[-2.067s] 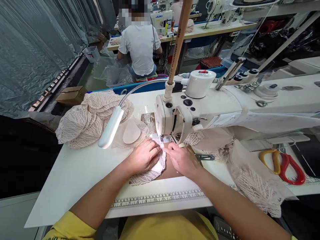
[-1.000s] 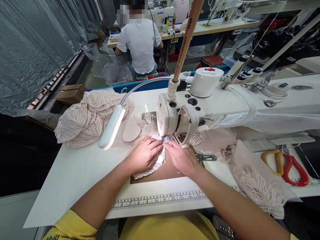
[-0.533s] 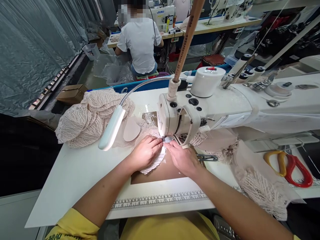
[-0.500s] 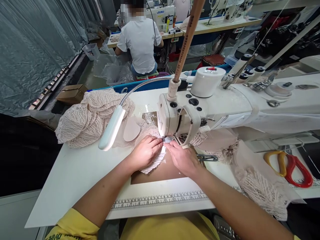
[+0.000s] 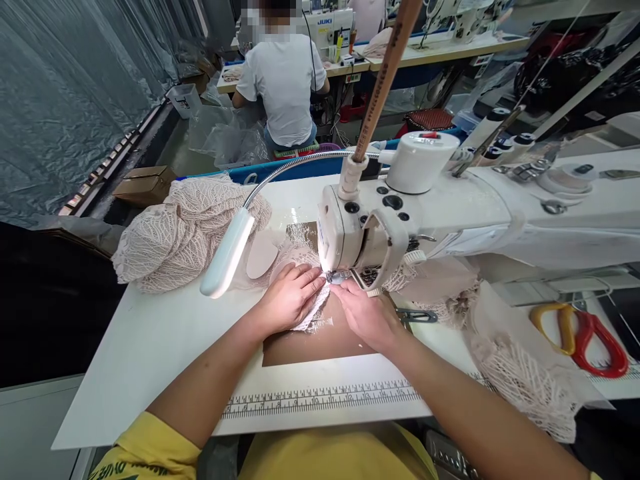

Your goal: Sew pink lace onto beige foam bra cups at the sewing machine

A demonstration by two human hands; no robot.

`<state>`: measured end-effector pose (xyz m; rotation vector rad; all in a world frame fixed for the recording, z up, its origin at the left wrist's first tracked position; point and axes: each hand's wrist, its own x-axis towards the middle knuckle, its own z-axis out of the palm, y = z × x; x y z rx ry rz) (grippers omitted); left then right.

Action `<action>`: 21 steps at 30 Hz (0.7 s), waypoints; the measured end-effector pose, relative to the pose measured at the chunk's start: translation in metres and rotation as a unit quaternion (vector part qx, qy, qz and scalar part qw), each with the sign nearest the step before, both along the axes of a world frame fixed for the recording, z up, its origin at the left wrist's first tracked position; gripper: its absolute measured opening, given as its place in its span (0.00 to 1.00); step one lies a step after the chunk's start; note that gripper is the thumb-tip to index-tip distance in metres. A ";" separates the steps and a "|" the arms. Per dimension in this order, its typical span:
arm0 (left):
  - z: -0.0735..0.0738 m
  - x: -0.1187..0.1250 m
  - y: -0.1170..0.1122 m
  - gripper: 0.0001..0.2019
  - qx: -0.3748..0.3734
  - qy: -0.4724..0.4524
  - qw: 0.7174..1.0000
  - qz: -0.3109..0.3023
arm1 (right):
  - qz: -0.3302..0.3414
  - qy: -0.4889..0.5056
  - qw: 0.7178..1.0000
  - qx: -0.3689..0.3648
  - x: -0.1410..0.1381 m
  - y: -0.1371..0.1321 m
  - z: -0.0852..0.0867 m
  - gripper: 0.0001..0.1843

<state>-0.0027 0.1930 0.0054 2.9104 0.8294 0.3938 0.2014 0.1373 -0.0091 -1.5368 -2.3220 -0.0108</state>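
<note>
A pale pink lace piece [image 5: 311,319] lies under the needle area of a white sewing machine [image 5: 457,207]. My left hand [image 5: 291,298] rests flat on it, fingers stretched toward the presser foot [image 5: 338,276]. On the other side of the foot, my right hand [image 5: 369,315] has its fingers closed at the edge of the lace; the exact pinch is partly hidden. Both hands touch the work close to the needle. Beside the left hand lies a smooth pale cup-shaped piece [image 5: 261,257]. A gooseneck lamp [image 5: 227,253] lights the spot.
Stacked lace pieces [image 5: 165,240] sit at the back left. Right of the machine's needle end, more lace [image 5: 525,380] hangs over the table edge, near red-and-yellow-handled scissors [image 5: 597,343] and dark thread snips [image 5: 417,316]. A printed ruler [image 5: 320,400] runs along the front. A person [image 5: 283,87] sits beyond.
The lace has moved forward under the foot, so less of it shows below my left hand. Both hands stay at nearly the same place; the view shifts slightly.
</note>
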 end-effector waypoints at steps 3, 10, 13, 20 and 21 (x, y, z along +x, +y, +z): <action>0.003 -0.002 -0.002 0.20 -0.004 0.012 1.000 0.009 | 0.002 0.006 1.000 0.001 0.003 0.000 -0.001 0.20; 0.003 -0.007 -0.007 0.20 -0.013 -0.015 0.998 -0.055 | 0.020 0.015 1.000 -0.003 0.005 -0.003 0.005 0.20; 0.001 -0.007 -0.007 0.17 -0.011 -0.019 0.997 -0.080 | 0.034 -0.007 0.999 -0.016 0.003 -0.004 0.007 0.19; -0.005 -0.003 -0.007 0.16 0.008 -0.013 0.998 -0.065 | 0.017 -0.031 0.999 -0.012 -0.001 -0.004 0.005 0.19; -0.005 -0.001 -0.008 0.16 0.008 -0.015 0.998 -0.053 | 0.010 -0.032 0.999 -0.013 -0.001 -0.004 0.004 0.20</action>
